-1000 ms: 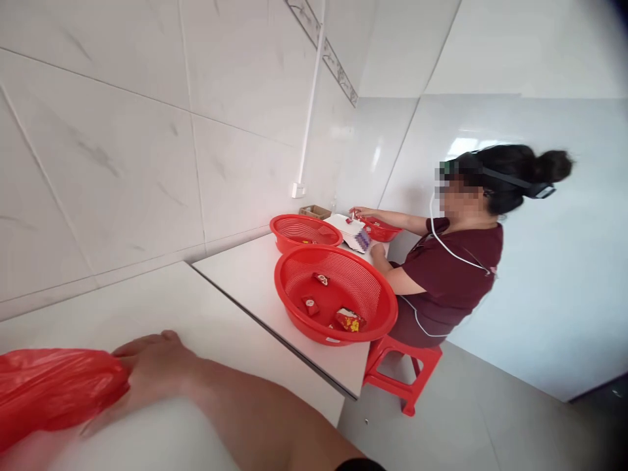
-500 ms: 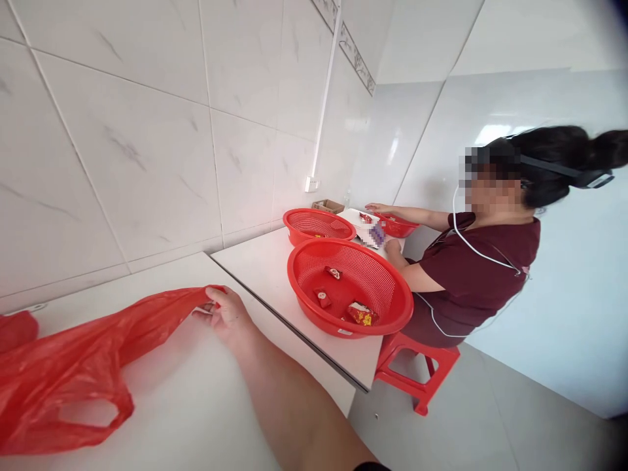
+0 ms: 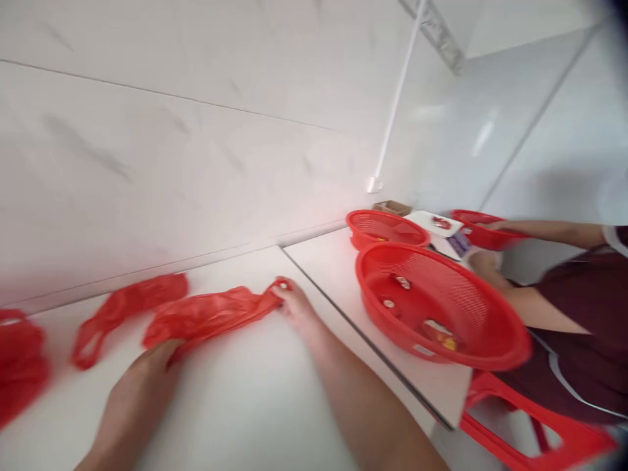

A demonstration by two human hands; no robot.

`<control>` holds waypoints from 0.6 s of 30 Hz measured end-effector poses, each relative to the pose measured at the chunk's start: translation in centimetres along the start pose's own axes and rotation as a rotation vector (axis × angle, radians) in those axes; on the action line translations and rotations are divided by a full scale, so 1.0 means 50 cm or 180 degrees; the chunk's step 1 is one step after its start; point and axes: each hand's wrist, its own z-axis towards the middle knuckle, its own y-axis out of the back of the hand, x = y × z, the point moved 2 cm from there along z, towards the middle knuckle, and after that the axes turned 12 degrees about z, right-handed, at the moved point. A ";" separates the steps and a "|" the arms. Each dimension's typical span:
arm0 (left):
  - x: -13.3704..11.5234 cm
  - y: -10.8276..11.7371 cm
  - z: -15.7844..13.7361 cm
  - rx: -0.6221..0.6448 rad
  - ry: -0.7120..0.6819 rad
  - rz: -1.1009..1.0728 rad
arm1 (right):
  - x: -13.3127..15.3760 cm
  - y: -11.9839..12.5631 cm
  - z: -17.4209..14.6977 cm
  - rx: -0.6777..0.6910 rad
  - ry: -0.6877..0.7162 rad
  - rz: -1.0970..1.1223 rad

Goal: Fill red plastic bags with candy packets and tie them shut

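A red plastic bag point(image 3: 216, 314) lies stretched out lengthwise just over the white table point(image 3: 255, 405). My right hand point(image 3: 297, 304) pinches its narrow right end between thumb and fingers. At the bag's left end, my left hand point(image 3: 150, 376) is closed on the lower edge; its fingertips are partly hidden and somewhat blurred. Behind my left hand, a second red plastic bag point(image 3: 130, 304) rests near the wall with a handle loop toward me. Another red bag point(image 3: 22, 366) shows at the far left edge, blurred.
To the right, a large red basket point(image 3: 366, 288) holds several small red packets. Beyond it are another red basket point(image 3: 354, 237), a cardboard box point(image 3: 392, 207) and a white scale-like device point(image 3: 436, 242). A co-worker's arm point(image 3: 554, 230) reaches into a third basket point(image 3: 471, 216). A red stool point(image 3: 534, 412) stands below.
My view has shifted, so the baskets appear farther right. My left hand has come into view on the bag. The bag, previously spread wide with its handle hanging, is now a narrower strip.
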 end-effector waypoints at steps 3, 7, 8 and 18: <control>0.007 0.029 -0.024 -0.0107 0.0240 0.0404 | 0.004 0.018 0.016 -0.0010 0.0128 -0.0180; 0.025 0.041 -0.026 -0.0443 0.0369 -0.0293 | 0.013 0.031 0.021 -0.0160 0.0317 -0.0384; 0.028 0.042 -0.025 -0.0527 0.0416 -0.0471 | 0.017 0.034 0.020 -0.0216 0.0376 -0.0459; 0.009 0.013 -0.027 0.0285 0.0888 -0.3125 | 0.075 -0.022 -0.050 -0.0901 0.2137 -0.1969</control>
